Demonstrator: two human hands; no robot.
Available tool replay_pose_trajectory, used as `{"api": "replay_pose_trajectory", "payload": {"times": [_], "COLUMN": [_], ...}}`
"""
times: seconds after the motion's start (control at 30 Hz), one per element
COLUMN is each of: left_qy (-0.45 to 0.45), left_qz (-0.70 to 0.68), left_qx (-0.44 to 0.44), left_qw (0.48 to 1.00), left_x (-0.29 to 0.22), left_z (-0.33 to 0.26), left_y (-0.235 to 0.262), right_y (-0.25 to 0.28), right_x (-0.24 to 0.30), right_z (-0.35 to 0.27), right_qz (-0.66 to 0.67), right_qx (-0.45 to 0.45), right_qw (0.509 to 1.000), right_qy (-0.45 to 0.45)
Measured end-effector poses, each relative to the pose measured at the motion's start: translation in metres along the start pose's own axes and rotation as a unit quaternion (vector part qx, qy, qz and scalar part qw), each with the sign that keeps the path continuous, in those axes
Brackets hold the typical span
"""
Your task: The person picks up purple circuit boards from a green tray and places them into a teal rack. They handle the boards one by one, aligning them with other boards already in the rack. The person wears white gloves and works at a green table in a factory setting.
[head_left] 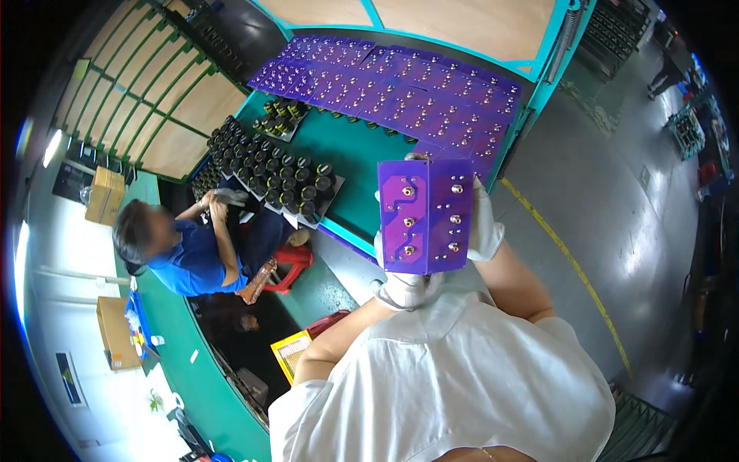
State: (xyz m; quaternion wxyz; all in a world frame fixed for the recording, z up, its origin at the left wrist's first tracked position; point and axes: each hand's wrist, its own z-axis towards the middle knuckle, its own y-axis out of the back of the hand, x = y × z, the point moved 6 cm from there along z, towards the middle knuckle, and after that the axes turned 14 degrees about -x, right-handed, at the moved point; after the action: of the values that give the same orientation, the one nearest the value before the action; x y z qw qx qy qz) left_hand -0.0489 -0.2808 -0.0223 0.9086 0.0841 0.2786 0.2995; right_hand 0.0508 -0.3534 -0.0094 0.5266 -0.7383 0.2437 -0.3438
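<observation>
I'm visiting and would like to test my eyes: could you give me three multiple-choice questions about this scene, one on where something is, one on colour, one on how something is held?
1. Where do the black cylindrical parts stand?
A. on the green table
B. on the grey floor
C. on a cardboard box

2. What colour is the held circuit board?
A. yellow
B. purple
C. white

3. How is the board held?
A. by one hand
B. lying flat on the table
C. by both gloved hands

Answers:
1 A, they stand in trays on the green table.
2 B, its face is purple.
3 C, the left hand and right hand grip its edges.
</observation>
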Motion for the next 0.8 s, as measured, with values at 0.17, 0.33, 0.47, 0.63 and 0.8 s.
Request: {"api": "replay_pose_trajectory", "payload": {"times": [0.17,0.33,0.47,0.63,0.8], "left_qy": [0.01,-0.002,-0.022,-0.021,-0.045], "left_qz": [0.037,0.034,0.047,0.034,0.013], "left_qx": [-0.025,-0.026,-0.031,-0.016,-0.027], "left_qw": [0.999,0.999,0.998,0.999,0.999], "left_x": [0.002,-0.002,-0.013,-0.017,-0.027], "left_z": [-0.01,-0.015,-0.007,-0.006,0.009], "left_y": [-0.004,-0.008,-0.011,-0.018,-0.019], "right_y": [0.005,0.011,0.011,0.012,0.02], "right_x": [-0.001,0.004,0.011,0.02,0.023], "right_z": [0.0,-0.01,-0.021,-0.032,-0.034], "right_qz": [-0.023,-0.079,-0.056,-0.029,0.023], "right_qx": [0.003,0.01,-0.011,-0.034,-0.009], "right_qw": [1.0,0.997,0.998,0.999,1.0], "right_qy": [0.011,-0.012,-0.023,0.0,-0.004]}}
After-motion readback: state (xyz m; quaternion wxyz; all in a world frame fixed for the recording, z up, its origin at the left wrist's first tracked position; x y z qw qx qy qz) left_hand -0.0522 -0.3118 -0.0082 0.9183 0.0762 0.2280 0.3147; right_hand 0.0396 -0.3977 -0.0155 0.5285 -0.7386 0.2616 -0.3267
